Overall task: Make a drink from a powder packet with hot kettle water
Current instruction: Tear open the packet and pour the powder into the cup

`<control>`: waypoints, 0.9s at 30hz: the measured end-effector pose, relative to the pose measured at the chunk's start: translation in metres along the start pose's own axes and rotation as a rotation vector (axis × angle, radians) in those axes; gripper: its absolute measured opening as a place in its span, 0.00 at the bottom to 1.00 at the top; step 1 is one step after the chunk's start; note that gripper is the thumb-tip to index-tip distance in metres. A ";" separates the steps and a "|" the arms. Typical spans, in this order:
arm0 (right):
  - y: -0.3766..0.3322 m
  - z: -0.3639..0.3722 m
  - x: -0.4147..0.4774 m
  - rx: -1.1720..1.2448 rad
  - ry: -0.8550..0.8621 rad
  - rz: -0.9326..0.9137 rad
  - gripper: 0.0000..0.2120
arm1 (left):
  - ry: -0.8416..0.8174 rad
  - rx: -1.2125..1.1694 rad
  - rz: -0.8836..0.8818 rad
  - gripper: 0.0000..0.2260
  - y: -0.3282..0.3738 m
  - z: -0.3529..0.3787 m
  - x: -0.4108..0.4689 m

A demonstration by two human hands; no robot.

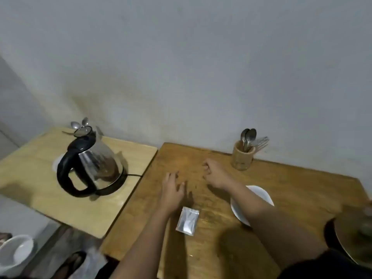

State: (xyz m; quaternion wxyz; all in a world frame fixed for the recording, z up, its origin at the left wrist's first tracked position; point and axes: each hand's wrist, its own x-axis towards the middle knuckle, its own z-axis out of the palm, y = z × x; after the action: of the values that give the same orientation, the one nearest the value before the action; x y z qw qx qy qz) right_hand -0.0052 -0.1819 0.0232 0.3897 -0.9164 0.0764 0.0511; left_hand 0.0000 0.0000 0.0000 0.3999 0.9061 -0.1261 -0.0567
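Observation:
A silver powder packet lies flat on the brown wooden table, close to my left forearm. My left hand hovers above the table just beyond the packet, fingers spread, holding nothing. My right hand is a little farther and to the right, fingers loosely curled, with nothing in it. A glass electric kettle with a black handle stands on its base on the lighter side table at the left, lid raised.
A wooden cup of spoons and forks stands by the wall at the back right. A white plate lies under my right forearm. A dark round object sits at the right edge. A white bowl is low at the left.

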 end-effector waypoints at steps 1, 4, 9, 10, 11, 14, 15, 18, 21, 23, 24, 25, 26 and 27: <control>0.005 0.012 0.000 0.000 -0.063 0.030 0.17 | -0.036 -0.032 -0.067 0.21 -0.012 0.006 -0.008; 0.017 0.045 -0.004 -0.058 -0.206 0.091 0.11 | -0.132 0.002 -0.183 0.23 -0.041 0.022 -0.035; 0.026 0.083 -0.009 -0.108 -0.290 0.127 0.20 | -0.170 0.042 -0.268 0.22 -0.067 0.040 -0.061; 0.027 0.088 -0.011 -0.127 -0.317 0.134 0.18 | -0.156 0.039 -0.268 0.22 -0.068 0.043 -0.064; 0.029 0.093 -0.012 -0.150 -0.340 0.145 0.18 | -0.142 0.029 -0.269 0.23 -0.068 0.045 -0.066; 0.030 0.102 -0.016 -0.187 -0.337 0.159 0.21 | -0.139 0.025 -0.285 0.22 -0.069 0.052 -0.068; 0.029 0.105 -0.017 -0.187 -0.333 0.155 0.22 | -0.145 0.025 -0.285 0.21 -0.070 0.054 -0.067; 0.025 0.108 -0.019 -0.214 -0.342 0.125 0.20 | -0.148 -0.016 -0.317 0.18 -0.073 0.057 -0.064; 0.025 0.109 -0.021 -0.216 -0.333 0.103 0.17 | -0.155 -0.026 -0.337 0.16 -0.076 0.058 -0.059; 0.024 0.107 -0.022 -0.197 -0.336 0.067 0.12 | -0.168 -0.023 -0.315 0.15 -0.080 0.057 -0.058; 0.023 0.104 -0.022 -0.182 -0.344 0.051 0.09 | -0.164 -0.050 -0.305 0.13 -0.082 0.056 -0.058; 0.021 0.101 -0.023 -0.157 -0.357 0.042 0.08 | -0.164 -0.111 -0.302 0.12 -0.082 0.055 -0.058; 0.017 0.095 -0.023 -0.137 -0.373 0.039 0.09 | -0.172 -0.206 -0.307 0.10 -0.080 0.053 -0.059; 0.013 0.088 -0.024 -0.123 -0.389 0.037 0.10 | -0.183 -0.317 -0.316 0.09 -0.078 0.050 -0.059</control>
State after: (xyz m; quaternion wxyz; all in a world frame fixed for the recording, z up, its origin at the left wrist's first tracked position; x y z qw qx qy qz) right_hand -0.0341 -0.1246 -0.0433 0.3393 -0.9097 0.0134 0.2388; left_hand -0.0528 0.0309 -0.0910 0.5100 0.8316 -0.0079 -0.2197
